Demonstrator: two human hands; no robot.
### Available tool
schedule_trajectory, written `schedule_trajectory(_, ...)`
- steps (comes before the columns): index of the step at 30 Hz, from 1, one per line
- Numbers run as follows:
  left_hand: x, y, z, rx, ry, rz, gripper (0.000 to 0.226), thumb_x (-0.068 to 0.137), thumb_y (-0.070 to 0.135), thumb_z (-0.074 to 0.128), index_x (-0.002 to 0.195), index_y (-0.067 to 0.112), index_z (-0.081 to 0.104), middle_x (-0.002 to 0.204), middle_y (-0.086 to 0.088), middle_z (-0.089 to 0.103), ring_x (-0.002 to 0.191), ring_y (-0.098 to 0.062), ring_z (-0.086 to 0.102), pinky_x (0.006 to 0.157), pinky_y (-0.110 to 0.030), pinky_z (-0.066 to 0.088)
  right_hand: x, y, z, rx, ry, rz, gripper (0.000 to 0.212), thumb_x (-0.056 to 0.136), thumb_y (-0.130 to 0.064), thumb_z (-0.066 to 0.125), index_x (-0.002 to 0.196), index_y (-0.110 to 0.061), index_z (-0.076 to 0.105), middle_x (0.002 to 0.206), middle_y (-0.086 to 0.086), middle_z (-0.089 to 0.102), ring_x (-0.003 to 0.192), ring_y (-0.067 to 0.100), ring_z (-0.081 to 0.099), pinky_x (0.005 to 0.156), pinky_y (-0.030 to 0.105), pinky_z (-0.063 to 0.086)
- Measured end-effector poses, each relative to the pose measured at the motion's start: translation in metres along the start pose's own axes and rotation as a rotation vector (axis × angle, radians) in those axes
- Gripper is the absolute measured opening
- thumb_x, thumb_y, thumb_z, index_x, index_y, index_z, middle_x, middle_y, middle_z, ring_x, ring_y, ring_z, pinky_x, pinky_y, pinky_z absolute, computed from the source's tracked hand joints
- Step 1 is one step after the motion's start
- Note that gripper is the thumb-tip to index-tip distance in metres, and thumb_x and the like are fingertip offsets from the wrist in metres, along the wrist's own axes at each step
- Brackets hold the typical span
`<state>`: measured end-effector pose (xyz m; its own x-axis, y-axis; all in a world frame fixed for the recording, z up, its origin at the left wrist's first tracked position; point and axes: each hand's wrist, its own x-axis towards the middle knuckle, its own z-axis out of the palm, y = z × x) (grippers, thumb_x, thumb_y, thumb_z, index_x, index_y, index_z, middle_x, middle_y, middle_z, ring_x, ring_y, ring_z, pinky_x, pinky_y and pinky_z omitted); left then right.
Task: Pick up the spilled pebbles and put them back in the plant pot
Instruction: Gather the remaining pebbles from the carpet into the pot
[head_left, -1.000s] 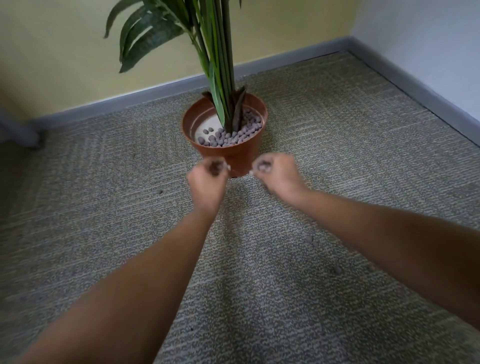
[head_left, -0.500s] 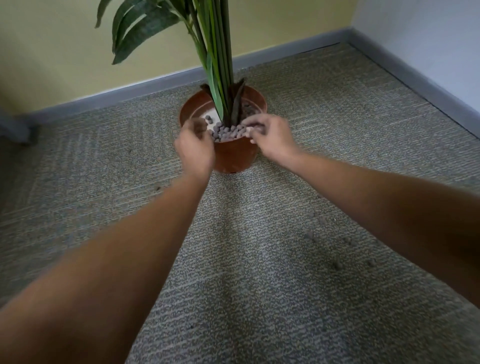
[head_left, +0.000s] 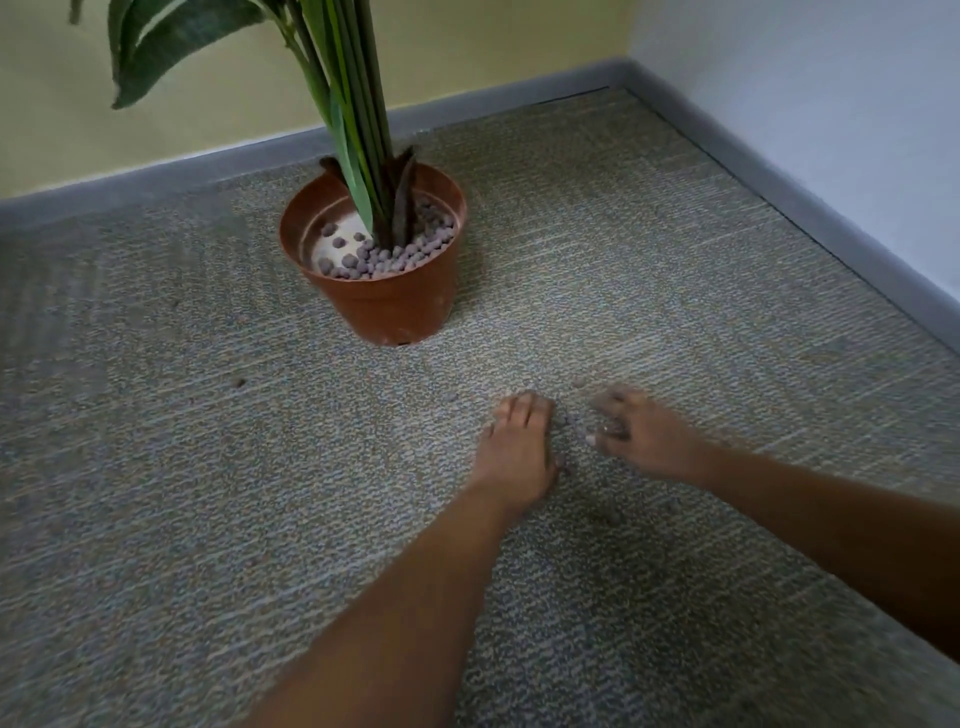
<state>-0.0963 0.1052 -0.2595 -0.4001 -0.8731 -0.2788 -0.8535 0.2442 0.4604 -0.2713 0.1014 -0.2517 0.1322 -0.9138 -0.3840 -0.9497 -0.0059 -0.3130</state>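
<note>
A terracotta plant pot (head_left: 400, 312) stands on the carpet near the back wall. It holds green stems and several grey-purple pebbles (head_left: 395, 255) piled on its right side. My left hand (head_left: 515, 452) lies palm down on the carpet, well in front and to the right of the pot, with its fingers fairly straight. Just to its right is my right hand (head_left: 647, 436), motion-blurred, its fingers and thumb spread toward the carpet. Small loose pebbles lie between and near the hands, one (head_left: 566, 470) by my left thumb and another (head_left: 615, 517) closer to me.
A stray pebble (head_left: 239, 383) sits on the grey carpet (head_left: 208, 519) left of the pot. A grey skirting board (head_left: 779, 182) runs along both walls and meets in the corner behind and to the right. Broad plant leaves (head_left: 171, 41) hang over the upper left.
Both hands have left the pot rim and come down to the carpet in front and to the right of it. The view has shifted right.
</note>
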Motion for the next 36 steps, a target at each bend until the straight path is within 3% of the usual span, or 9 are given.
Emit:
schedule_trajectory(4, 0.017, 0.009, 0.000, 0.157, -0.109, 0.104, 0.070, 0.090, 0.021, 0.049, 0.146, 0.016, 0.008, 0.157, -0.005, -0.001, 0.144, -0.027, -0.003, 0.118, -0.042, 0.012, -0.015, 0.005, 0.025, -0.184, -0.021, -0.038, 0.058, 0.096, -0.036, 0.037, 0.146, -0.016, 0.015, 0.155, 0.017, 0.005, 0.144, 0.029, 0.007, 0.116, 0.033, 0.012)
schedule_trajectory(7, 0.016, 0.013, 0.005, 0.220, -0.176, 0.189, 0.059, 0.094, 0.015, 0.042, 0.146, 0.014, 0.013, 0.157, -0.006, 0.005, 0.144, -0.025, 0.006, 0.118, -0.040, 0.015, -0.031, 0.002, 0.043, -0.292, -0.065, -0.007, 0.055, 0.099, -0.018, 0.028, 0.147, -0.013, 0.000, 0.155, 0.015, -0.009, 0.144, 0.029, -0.008, 0.114, 0.049, 0.010)
schedule_trajectory(10, 0.008, 0.011, 0.010, 0.230, -0.108, 0.201, 0.053, 0.094, 0.006, 0.039, 0.144, 0.014, 0.022, 0.156, -0.004, 0.014, 0.141, -0.021, 0.022, 0.114, -0.036, 0.026, -0.044, 0.000, 0.050, -0.385, -0.079, -0.052, 0.060, 0.092, 0.001, 0.024, 0.144, -0.002, -0.004, 0.154, 0.020, -0.008, 0.143, 0.032, -0.008, 0.117, 0.042, 0.007)
schedule_trajectory(14, -0.001, 0.013, 0.007, 0.221, -0.018, 0.226, 0.045, 0.092, 0.001, 0.039, 0.136, 0.012, 0.039, 0.146, -0.009, 0.037, 0.127, -0.028, 0.044, 0.105, -0.039, 0.040, -0.040, 0.001, 0.034, -0.364, -0.017, -0.111, 0.047, 0.093, 0.001, 0.028, 0.140, -0.002, 0.023, 0.150, 0.019, 0.024, 0.138, 0.027, 0.029, 0.109, 0.036, 0.031)
schedule_trajectory(17, -0.002, 0.018, 0.008, 0.246, 0.016, 0.226, 0.036, 0.090, -0.002, 0.042, 0.123, 0.007, 0.051, 0.126, -0.011, 0.051, 0.110, -0.030, 0.055, 0.095, -0.040, 0.047, -0.035, -0.001, 0.019, -0.320, -0.016, -0.146, 0.030, 0.092, -0.003, 0.035, 0.116, -0.007, 0.053, 0.118, 0.012, 0.060, 0.106, 0.024, 0.059, 0.092, 0.033, 0.047)
schedule_trajectory(20, 0.001, 0.021, 0.010, 0.193, 0.043, 0.190, 0.031, 0.089, -0.001, 0.045, 0.118, 0.006, 0.053, 0.117, -0.011, 0.050, 0.103, -0.028, 0.056, 0.090, -0.038, 0.047, -0.033, -0.001, 0.012, -0.291, 0.025, -0.119, 0.027, 0.090, -0.002, 0.040, 0.104, -0.007, 0.063, 0.108, 0.011, 0.065, 0.099, 0.024, 0.061, 0.087, 0.030, 0.046)
schedule_trajectory(28, 0.023, 0.025, 0.001, 0.087, -0.056, 0.105, 0.035, 0.087, -0.004, 0.047, 0.121, 0.005, 0.046, 0.126, -0.015, 0.040, 0.114, -0.030, 0.046, 0.101, -0.038, 0.040, -0.017, -0.011, -0.009, 0.085, 0.072, 0.197, 0.014, 0.080, -0.002, 0.059, 0.084, -0.004, 0.072, 0.092, 0.017, 0.072, 0.092, 0.027, 0.066, 0.087, 0.030, 0.052)
schedule_trajectory(33, 0.027, 0.022, 0.001, 0.055, -0.003, 0.099, 0.023, 0.087, -0.002, 0.048, 0.109, 0.004, 0.054, 0.117, -0.015, 0.047, 0.104, -0.030, 0.052, 0.092, -0.036, 0.044, -0.009, -0.017, -0.028, 0.189, 0.076, 0.327, 0.015, 0.079, -0.012, 0.067, 0.093, -0.006, 0.072, 0.100, 0.011, 0.071, 0.093, 0.019, 0.065, 0.085, 0.029, 0.053)
schedule_trajectory(36, 0.027, 0.017, 0.001, -0.056, 0.071, -0.010, 0.018, 0.087, -0.001, 0.047, 0.099, 0.002, 0.060, 0.108, -0.014, 0.058, 0.100, -0.030, 0.056, 0.085, -0.030, 0.044, -0.004, -0.015, -0.037, 0.246, 0.012, 0.336, 0.022, 0.081, -0.012, 0.064, 0.100, -0.003, 0.068, 0.109, 0.014, 0.067, 0.104, 0.028, 0.061, 0.093, 0.036, 0.049)
